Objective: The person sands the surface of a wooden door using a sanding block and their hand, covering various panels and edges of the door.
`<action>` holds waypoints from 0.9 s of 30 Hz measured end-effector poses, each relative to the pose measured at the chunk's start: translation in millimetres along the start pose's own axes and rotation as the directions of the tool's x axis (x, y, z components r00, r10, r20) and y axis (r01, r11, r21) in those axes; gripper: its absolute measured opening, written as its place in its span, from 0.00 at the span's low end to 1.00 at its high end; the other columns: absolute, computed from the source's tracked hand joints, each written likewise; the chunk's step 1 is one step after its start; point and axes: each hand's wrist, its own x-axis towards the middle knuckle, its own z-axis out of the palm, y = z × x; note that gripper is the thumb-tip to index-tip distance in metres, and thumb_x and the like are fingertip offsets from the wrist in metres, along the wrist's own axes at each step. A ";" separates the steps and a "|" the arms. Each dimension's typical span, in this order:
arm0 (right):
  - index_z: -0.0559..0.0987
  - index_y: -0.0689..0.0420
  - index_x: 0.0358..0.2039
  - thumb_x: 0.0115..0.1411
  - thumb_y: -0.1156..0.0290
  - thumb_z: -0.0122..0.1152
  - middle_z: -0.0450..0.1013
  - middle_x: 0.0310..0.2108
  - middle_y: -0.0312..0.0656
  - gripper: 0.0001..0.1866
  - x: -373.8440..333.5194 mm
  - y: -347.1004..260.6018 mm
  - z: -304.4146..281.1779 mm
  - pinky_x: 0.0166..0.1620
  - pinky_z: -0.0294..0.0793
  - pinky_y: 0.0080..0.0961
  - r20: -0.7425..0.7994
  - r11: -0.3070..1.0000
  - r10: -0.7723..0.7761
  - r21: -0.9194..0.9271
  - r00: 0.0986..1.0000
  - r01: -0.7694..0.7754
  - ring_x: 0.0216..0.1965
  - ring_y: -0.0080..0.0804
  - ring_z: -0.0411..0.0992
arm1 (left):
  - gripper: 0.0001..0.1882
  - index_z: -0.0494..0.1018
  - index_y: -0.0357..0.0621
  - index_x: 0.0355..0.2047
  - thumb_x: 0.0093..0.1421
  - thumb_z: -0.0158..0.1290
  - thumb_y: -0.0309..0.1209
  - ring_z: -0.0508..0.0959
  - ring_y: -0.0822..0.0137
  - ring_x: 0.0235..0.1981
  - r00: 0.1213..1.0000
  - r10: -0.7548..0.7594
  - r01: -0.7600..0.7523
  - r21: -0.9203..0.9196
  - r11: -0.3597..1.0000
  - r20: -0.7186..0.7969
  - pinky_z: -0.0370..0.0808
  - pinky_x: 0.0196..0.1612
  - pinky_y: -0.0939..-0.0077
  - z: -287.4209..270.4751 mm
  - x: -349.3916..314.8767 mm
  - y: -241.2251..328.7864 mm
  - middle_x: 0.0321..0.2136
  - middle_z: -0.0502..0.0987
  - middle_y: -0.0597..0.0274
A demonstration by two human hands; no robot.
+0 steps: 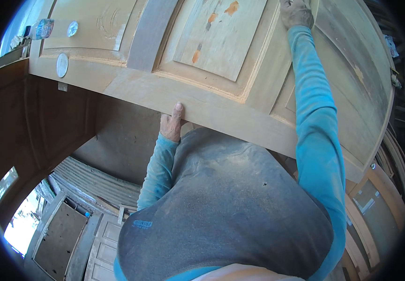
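The panelled wooden door [214,44] lies before the person, long axis running left to right, slanting down rightward. The left hand [170,125] clamps its near edge, thumb atop; whether the right hand's [297,15] fingers, farther across, grip, I cannot tell.

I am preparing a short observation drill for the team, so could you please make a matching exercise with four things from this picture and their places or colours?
1. Left hand
2. Right hand
3. Plastic bottle
4. Sleeves

A. Blue, over both forearms
B. In the picture's upper left
C. Cut off by the picture's top edge
D. Thumb on the near edge of the panelled door

Pairs: 1-D; 2-C; 3-B; 4-A
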 end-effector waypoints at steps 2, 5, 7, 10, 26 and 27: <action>0.78 0.57 0.42 0.65 0.54 0.56 0.76 0.48 0.57 0.18 -8.9 -0.4 -2.7 0.48 0.77 0.48 0.097 0.998 -0.044 0.052 0.994 0.039 0.46 0.59 0.77 | 0.34 0.71 0.27 0.53 0.68 0.56 0.53 0.81 0.59 0.46 0.999 0.005 -0.010 -0.100 0.995 -0.052 0.82 0.46 0.65 8.9 -5.4 9.0 0.45 0.78 0.46; 0.77 0.57 0.49 0.63 0.53 0.56 0.75 0.50 0.55 0.22 -33.3 -2.4 0.4 0.52 0.77 0.48 0.176 0.998 -0.037 0.063 0.984 0.027 0.48 0.58 0.77 | 0.33 0.73 0.27 0.52 0.68 0.56 0.52 0.81 0.61 0.43 1.000 0.008 -0.007 0.033 0.999 -0.014 0.82 0.45 0.67 -7.9 -8.9 12.8 0.42 0.80 0.48; 0.77 0.57 0.52 0.63 0.54 0.57 0.75 0.50 0.55 0.24 -64.9 -12.9 -16.1 0.53 0.77 0.49 0.205 0.996 -0.040 0.089 0.978 0.022 0.48 0.58 0.77 | 0.30 0.73 0.27 0.52 0.69 0.57 0.48 0.82 0.63 0.41 0.960 -0.078 -0.001 0.282 0.959 0.269 0.81 0.44 0.69 -35.5 -9.6 36.8 0.40 0.80 0.51; 0.76 0.57 0.54 0.63 0.58 0.58 0.75 0.49 0.55 0.22 -133.1 -49.7 -58.2 0.51 0.78 0.49 0.280 0.992 -0.048 0.129 0.959 0.012 0.46 0.59 0.78 | 0.24 0.73 0.29 0.53 0.70 0.56 0.41 0.81 0.68 0.38 0.913 -0.120 -0.037 0.374 0.927 0.390 0.79 0.42 0.75 -71.7 -13.8 85.8 0.36 0.81 0.56; 0.80 0.55 0.45 0.62 0.70 0.59 0.69 0.44 0.48 0.12 -161.0 -69.9 -13.4 0.51 0.71 0.45 -0.018 0.999 -0.031 -0.031 0.999 0.030 0.48 0.50 0.70 | 0.11 0.79 0.42 0.48 0.66 0.61 0.28 0.75 0.77 0.28 0.384 0.907 -0.614 0.686 0.392 -0.174 0.76 0.35 0.79 -138.0 116.5 117.8 0.29 0.78 0.67; 0.80 0.54 0.45 0.62 0.68 0.58 0.69 0.44 0.48 0.12 -130.3 -58.4 2.6 0.53 0.70 0.45 -0.010 0.999 -0.010 -0.050 1.000 0.010 0.49 0.50 0.70 | 0.11 0.79 0.42 0.48 0.66 0.60 0.28 0.76 0.77 0.28 0.399 0.896 -0.611 0.673 0.417 -0.192 0.76 0.35 0.79 -136.6 115.5 116.2 0.29 0.78 0.67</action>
